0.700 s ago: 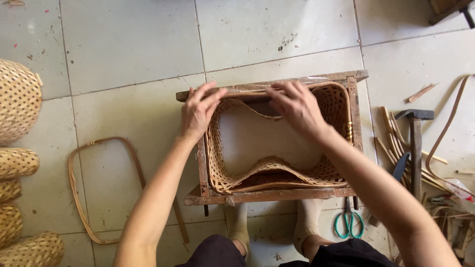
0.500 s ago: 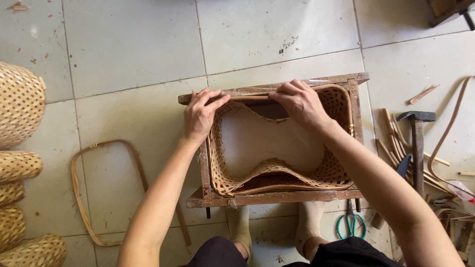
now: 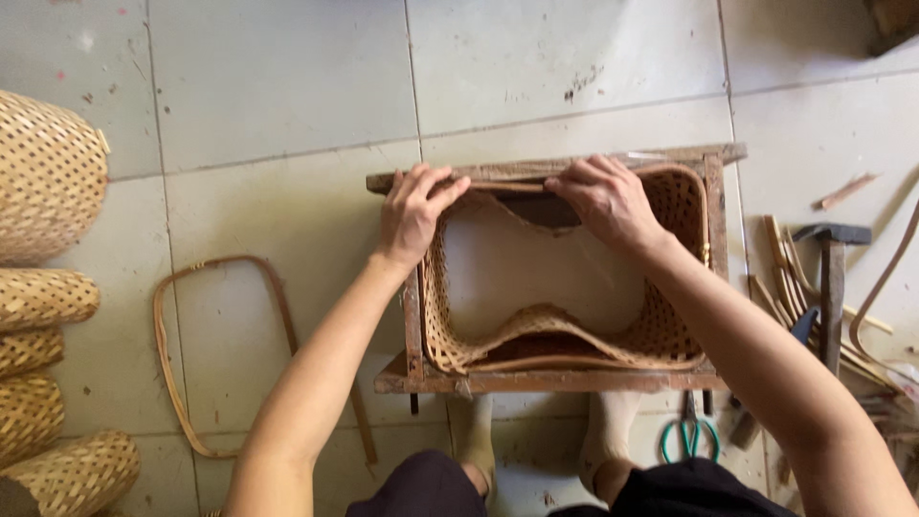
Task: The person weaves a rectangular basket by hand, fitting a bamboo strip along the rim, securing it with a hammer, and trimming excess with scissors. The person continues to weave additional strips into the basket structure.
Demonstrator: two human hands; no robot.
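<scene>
A rectangular wooden frame (image 3: 536, 381) of rough, dark, worn battens stands on the tiled floor (image 3: 287, 86), directly ahead of the person's feet. Seated inside it is an open woven basket (image 3: 670, 325) of pale tan strips in an open lattice weave. Its walls follow the frame's rectangle, and its rim bows inward on the near and far sides. The pale floor shows through its open bottom.

The left hand (image 3: 412, 211) rests on the far batten near the frame's left corner, fingers curled over the top edge and pressed together, thumb toward the basket rim. The right hand (image 3: 608, 201) lies further right on the same far edge, fingers bent downward over the basket's far rim and pressing the weave against the batten. Whether either hand pinches a separate strip cannot be told.

To the left of the frame, a thin bent hoop (image 3: 177, 354) of split cane lies flat on the tiles, shaped as a rounded rectangle. At the far left edge sit several finished woven baskets (image 3: 43, 182), rounded and close-latticed. To the right lie a hammer (image 3: 831, 278) with a dark metal head and wooden handle, loose cane strips (image 3: 780, 258), and green-handled scissors (image 3: 689, 436) near the frame's right leg.
</scene>
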